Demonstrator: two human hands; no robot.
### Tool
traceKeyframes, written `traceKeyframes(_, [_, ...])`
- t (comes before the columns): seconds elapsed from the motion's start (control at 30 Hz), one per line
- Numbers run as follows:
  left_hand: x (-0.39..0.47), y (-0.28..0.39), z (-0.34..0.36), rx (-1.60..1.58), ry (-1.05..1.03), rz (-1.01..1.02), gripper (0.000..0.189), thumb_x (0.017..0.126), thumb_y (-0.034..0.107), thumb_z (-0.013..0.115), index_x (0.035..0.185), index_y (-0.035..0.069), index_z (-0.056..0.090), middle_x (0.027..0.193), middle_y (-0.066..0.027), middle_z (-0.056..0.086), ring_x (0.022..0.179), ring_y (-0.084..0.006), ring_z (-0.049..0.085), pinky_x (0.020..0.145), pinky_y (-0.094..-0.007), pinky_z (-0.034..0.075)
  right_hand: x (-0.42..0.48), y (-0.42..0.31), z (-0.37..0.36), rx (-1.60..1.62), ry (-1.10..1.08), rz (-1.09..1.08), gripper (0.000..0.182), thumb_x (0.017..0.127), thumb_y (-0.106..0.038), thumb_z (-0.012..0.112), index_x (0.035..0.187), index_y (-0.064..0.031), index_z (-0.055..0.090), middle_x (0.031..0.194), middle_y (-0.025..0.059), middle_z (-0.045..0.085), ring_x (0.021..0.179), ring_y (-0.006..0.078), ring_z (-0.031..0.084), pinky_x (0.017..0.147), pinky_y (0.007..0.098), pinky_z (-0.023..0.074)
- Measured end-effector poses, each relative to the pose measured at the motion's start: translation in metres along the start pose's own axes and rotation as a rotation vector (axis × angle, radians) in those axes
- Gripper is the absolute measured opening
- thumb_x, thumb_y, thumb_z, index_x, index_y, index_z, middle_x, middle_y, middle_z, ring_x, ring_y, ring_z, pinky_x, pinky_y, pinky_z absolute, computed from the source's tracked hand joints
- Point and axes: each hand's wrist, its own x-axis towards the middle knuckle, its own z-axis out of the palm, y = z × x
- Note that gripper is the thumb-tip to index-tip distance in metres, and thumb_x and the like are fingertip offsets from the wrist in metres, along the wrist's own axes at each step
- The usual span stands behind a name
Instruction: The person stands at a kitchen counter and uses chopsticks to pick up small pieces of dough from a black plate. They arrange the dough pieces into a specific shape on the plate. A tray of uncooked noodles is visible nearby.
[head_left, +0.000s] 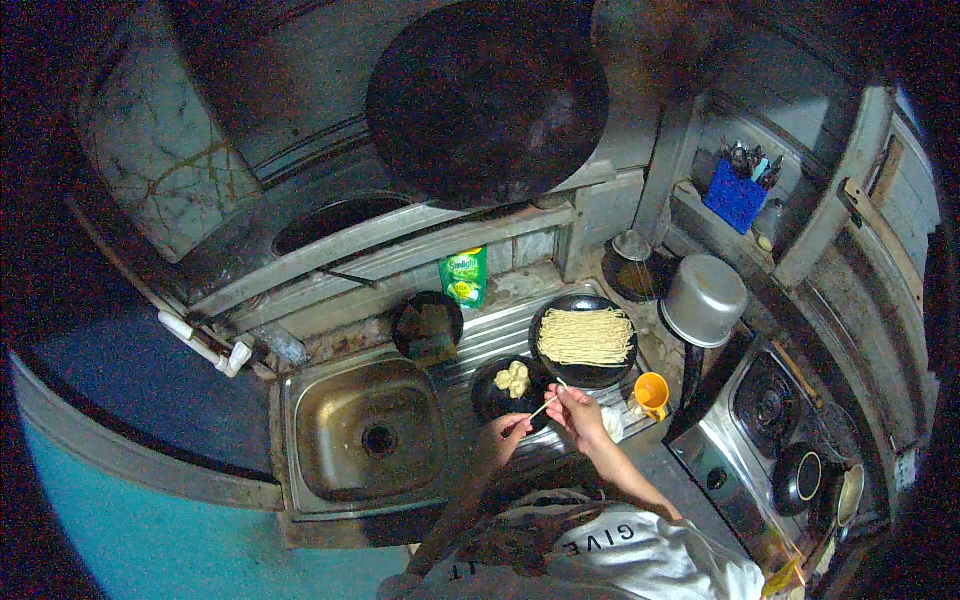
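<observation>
A thin pale strand (543, 407), which looks like dough, is stretched between my two hands. One end is pinched in the fingers of my left hand (512, 433), the other in those of my right hand (574, 412). Just beyond them a dark round plate (487, 401) holds several lumps of pale dough (513, 379). To its upper right, a larger dark plate (585, 379) bears many similar strands (586, 337) laid side by side in rows.
A steel sink (367, 427) lies left, with a dark bowl (427, 327) at its back corner and a green detergent pouch (463, 277) behind. Rightward are an orange mug (652, 393), a metal pot (705, 300), a strainer (631, 246) and a gas stove (750, 457).
</observation>
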Motion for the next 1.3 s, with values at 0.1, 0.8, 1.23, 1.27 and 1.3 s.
traceKeyframes(0.1, [-0.001, -0.003, 0.000, 0.024, 0.058, 0.107, 0.020, 0.085, 0.014, 0.055, 0.098, 0.000, 0.061, 0.088, -0.0077, 0.065, 0.081, -0.0137, 0.061, 0.074, -0.0250, 0.046, -0.001, -0.010, 0.001, -0.032, 0.034, 0.020, 0.021, 0.089, -0.021, 0.052, 0.101, -0.0054, 0.059, 0.084, 0.0015, 0.061, 0.072, 0.0071, 0.058, 0.065, 0.0211, 0.0509])
traceKeyframes(0.8, [0.057, 0.001, -0.018, 0.220, 0.099, 0.373, 0.015, 0.082, 0.015, 0.061, 0.086, 0.000, 0.061, 0.080, -0.0084, 0.064, 0.074, -0.0138, 0.061, 0.069, -0.0274, 0.047, 0.032, -0.039, -0.096, -0.753, 0.117, -0.432, 0.013, 0.078, -0.005, 0.062, 0.091, -0.0019, 0.065, 0.079, 0.0015, 0.064, 0.066, 0.0092, 0.058, 0.057, 0.0223, 0.0459])
traceKeyframes(1.23, [0.154, 0.007, 0.033, 0.909, 0.081, 0.276, 0.009, 0.072, 0.021, 0.063, 0.076, 0.014, 0.065, 0.075, -0.0061, 0.065, 0.073, -0.0265, 0.062, 0.068, -0.0412, 0.048, 0.090, -0.062, -0.139, -1.931, 0.657, -0.386, 0.021, 0.077, -0.026, 0.058, 0.074, -0.0057, 0.063, 0.076, 0.0178, 0.064, 0.073, 0.0307, 0.064, 0.070, 0.0417, 0.0484])
traceKeyframes(1.27, [0.155, 0.008, 0.039, 0.937, 0.116, 0.185, 0.006, 0.070, 0.021, 0.063, 0.071, 0.016, 0.065, 0.074, -0.0052, 0.064, 0.080, -0.0270, 0.059, 0.074, -0.0434, 0.044, 0.087, -0.066, -0.132, -1.921, 0.643, -0.360, 0.019, 0.077, -0.023, 0.056, 0.075, -0.0061, 0.063, 0.077, 0.0167, 0.064, 0.073, 0.0295, 0.064, 0.073, 0.0423, 0.0473])
traceKeyframes(1.3, [0.157, 0.004, 0.041, 0.979, 0.116, 0.194, 0.006, 0.070, 0.021, 0.063, 0.071, 0.016, 0.065, 0.075, -0.0049, 0.063, 0.083, -0.0273, 0.057, 0.076, -0.0435, 0.042, 0.087, -0.068, -0.127, -1.911, 0.631, -0.335, 0.017, 0.078, -0.021, 0.054, 0.075, -0.0065, 0.064, 0.077, 0.0156, 0.065, 0.072, 0.0283, 0.064, 0.076, 0.0429, 0.0461])
